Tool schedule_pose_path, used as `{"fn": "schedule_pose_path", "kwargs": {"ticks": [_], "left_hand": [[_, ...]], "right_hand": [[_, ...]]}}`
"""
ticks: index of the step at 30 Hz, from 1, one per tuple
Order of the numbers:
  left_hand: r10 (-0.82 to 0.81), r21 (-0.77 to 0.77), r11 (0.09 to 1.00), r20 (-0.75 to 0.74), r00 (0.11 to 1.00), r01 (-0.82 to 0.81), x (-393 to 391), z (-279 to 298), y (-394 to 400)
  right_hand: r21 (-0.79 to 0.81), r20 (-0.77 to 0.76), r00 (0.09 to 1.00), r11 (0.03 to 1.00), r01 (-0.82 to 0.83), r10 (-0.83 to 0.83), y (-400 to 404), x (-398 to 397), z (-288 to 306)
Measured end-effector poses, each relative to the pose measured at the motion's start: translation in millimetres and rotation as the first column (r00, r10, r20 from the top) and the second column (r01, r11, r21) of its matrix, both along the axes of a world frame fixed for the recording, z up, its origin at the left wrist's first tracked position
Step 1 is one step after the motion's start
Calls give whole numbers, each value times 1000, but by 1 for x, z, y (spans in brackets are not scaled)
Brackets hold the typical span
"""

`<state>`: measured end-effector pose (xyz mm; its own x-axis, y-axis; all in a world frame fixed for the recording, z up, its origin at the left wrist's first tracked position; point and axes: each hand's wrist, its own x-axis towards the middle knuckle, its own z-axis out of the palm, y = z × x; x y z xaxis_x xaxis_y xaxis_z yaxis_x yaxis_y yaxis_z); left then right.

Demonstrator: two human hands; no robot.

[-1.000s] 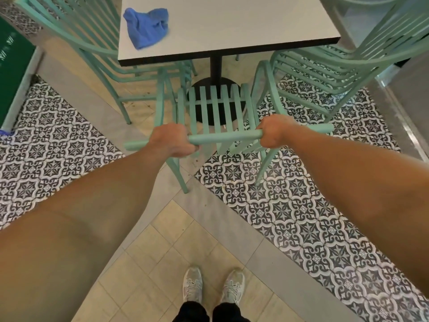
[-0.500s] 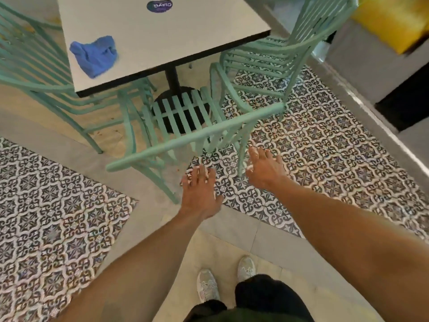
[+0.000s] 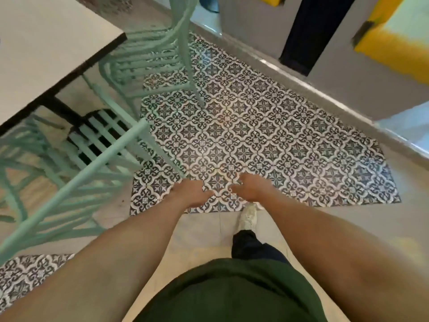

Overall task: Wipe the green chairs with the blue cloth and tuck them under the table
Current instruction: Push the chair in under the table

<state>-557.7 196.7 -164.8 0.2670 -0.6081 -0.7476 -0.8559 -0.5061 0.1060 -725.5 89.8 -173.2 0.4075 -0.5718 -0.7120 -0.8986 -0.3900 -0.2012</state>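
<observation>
Both hands hanging free holding nothing, left hand [image 3: 192, 194] and right hand [image 3: 249, 190] loosely curled over patterned tile floor [image 3: 267, 135], nearest mint-green slatted metal chair [image 3: 97, 159] sitting tucked under white square table [image 3: 46, 47], blue cloth out of view

Café dining area, white table [image 3: 46, 43], green chairs [image 3: 148, 59], patterned floor tiles [image 3: 255, 135]

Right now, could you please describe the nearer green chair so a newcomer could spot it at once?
Find the white table at upper left. Two green chairs stand at its corner; the nearer chair is the lower-left one, its slatted seat partly under the tabletop. Its long top rail runs diagonally toward the camera.
</observation>
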Motion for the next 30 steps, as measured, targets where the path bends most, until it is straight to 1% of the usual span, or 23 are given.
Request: {"fn": "schedule_pose_path", "kwargs": {"ticks": [2,5,9,12,17,19,22,24,26,30], "left_hand": [[-26,16,1000,10,1000,26,-12,2,-42],[-7,15,1000,-1,1000,7,-25,5,-104],[33,-38,999,-22,999,-34,-27,17,-180],[55,-74,996,5,999,-54,-15,19,-237],[40,-104,994,44,998,-35,18,4,-336],[58,-121,991,54,997,-51,34,-3,-379],[90,-161,983,23,996,-86,62,-8,-439],[106,-165,981,15,994,-102,84,-5,-481],[110,-178,979,39,993,-101,107,0,-522],[131,-211,971,91,987,-110,151,19,-601]], "right_hand": [[13,10,999,999,31,-31,-37,-14,5],[12,16,997,997,76,-76,-93,-27,12],[-5,40,995,996,87,-86,-168,-29,26],[-20,51,996,997,75,-74,-223,-19,37],[-55,66,998,998,15,-11,-323,17,34],[-72,79,997,997,27,-21,-367,35,32],[-88,97,995,996,34,-25,-429,63,35],[-107,73,997,994,-14,22,-474,85,39],[-147,48,995,986,-82,90,-521,109,43],[-228,68,986,964,-135,154,-604,158,52]]}}
